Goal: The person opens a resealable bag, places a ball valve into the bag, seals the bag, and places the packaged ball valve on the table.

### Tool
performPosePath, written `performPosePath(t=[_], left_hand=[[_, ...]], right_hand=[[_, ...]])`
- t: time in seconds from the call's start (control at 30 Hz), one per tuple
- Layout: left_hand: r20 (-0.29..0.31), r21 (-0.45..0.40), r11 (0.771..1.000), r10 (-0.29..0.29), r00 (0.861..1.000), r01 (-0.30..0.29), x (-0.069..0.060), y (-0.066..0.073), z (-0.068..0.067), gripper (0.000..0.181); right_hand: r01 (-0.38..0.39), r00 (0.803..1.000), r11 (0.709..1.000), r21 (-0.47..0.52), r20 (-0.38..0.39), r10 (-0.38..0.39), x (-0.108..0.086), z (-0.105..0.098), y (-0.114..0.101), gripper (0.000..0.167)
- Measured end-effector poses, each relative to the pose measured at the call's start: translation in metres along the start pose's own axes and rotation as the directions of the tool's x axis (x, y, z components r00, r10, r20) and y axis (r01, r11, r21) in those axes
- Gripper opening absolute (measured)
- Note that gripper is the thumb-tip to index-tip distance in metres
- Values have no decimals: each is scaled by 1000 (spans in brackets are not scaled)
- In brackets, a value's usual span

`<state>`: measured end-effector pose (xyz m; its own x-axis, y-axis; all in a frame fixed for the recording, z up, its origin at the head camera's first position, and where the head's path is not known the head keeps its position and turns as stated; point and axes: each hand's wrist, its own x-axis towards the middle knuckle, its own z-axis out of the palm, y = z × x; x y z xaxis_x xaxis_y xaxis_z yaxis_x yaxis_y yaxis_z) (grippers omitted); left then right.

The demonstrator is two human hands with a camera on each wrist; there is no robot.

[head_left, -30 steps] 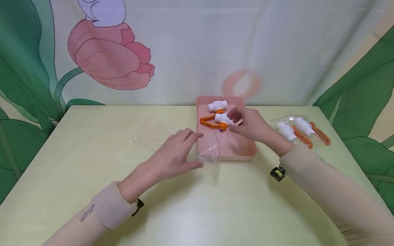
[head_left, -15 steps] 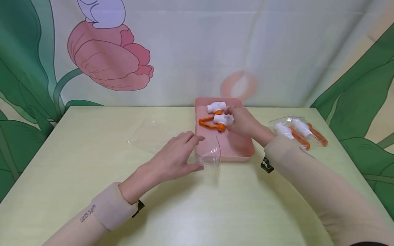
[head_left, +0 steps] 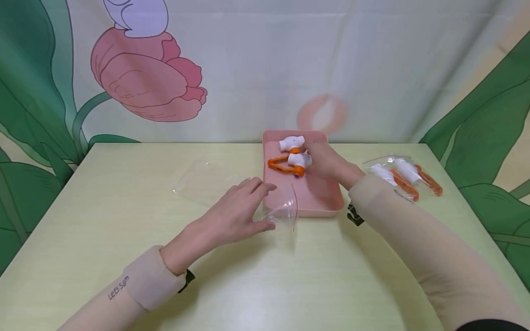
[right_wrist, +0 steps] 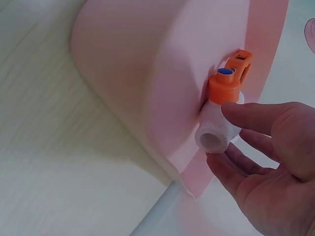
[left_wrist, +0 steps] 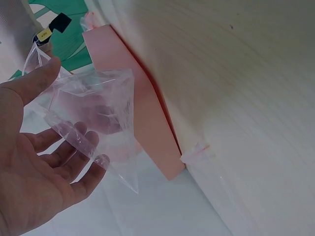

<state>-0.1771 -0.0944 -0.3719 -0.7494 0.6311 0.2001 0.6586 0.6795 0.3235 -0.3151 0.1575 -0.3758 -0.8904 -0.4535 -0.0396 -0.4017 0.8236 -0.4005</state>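
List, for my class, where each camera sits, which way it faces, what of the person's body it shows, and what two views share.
Head: worn on the head, facing forward and down at the table and pink tray; left hand, right hand and sleeves show.
Left wrist: on the left wrist, facing the clear bag that hand holds; the left hand shows.
Right wrist: on the right wrist, facing the white and orange tap that hand grips; the right hand shows.
Shared: head and right wrist both show tap, tray and right hand.
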Motion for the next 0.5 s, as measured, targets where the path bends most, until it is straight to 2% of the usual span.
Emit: performPosePath(t=[0.23,0.5], left_hand=[[-1,5,1000,7,1000,-7,-1,0,1,71],[1,-2,1000,7,1000,-7,-3,-1,1,70]], right_hand=[[-61,998,998,21,14,60,4,3,2,38],[-27,999,999,35,-40,29,6,6,8,36]])
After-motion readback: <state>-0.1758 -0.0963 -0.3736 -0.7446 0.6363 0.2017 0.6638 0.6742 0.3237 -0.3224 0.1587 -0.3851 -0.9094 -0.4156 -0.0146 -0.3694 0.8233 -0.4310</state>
